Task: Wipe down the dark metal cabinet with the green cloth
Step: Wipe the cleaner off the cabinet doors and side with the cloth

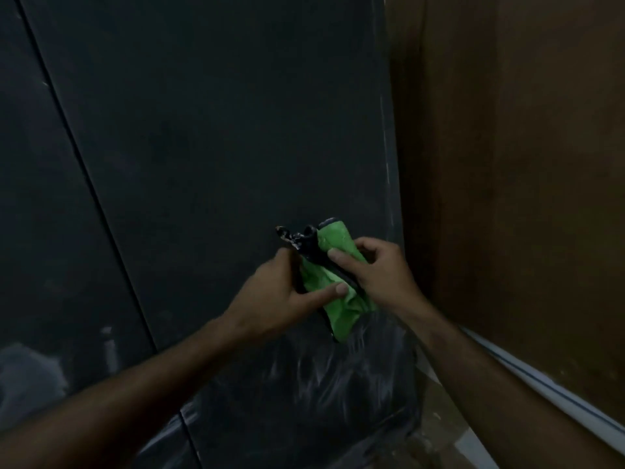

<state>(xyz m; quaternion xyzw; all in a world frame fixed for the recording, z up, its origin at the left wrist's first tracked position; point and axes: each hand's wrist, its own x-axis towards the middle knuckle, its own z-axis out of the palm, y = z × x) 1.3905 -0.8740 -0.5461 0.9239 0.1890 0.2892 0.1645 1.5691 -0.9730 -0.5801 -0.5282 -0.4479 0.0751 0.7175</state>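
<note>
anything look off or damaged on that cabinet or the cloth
The green cloth, held in both hands, has black-stained edges. The dark metal cabinet shows pale scuffs along its right edge and smears low on its left. A crumpled black plastic bag sits at its foot. No clear damage.

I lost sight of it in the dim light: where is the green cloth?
In the head view, just right of centre, the green cloth is held between the left hand and right hand, before the dark cabinet.

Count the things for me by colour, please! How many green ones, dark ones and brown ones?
Green: 1, the green cloth
Dark: 2, the dark metal cabinet and the shiny black bag
Brown: 1, the brown wall
Total: 4
</note>
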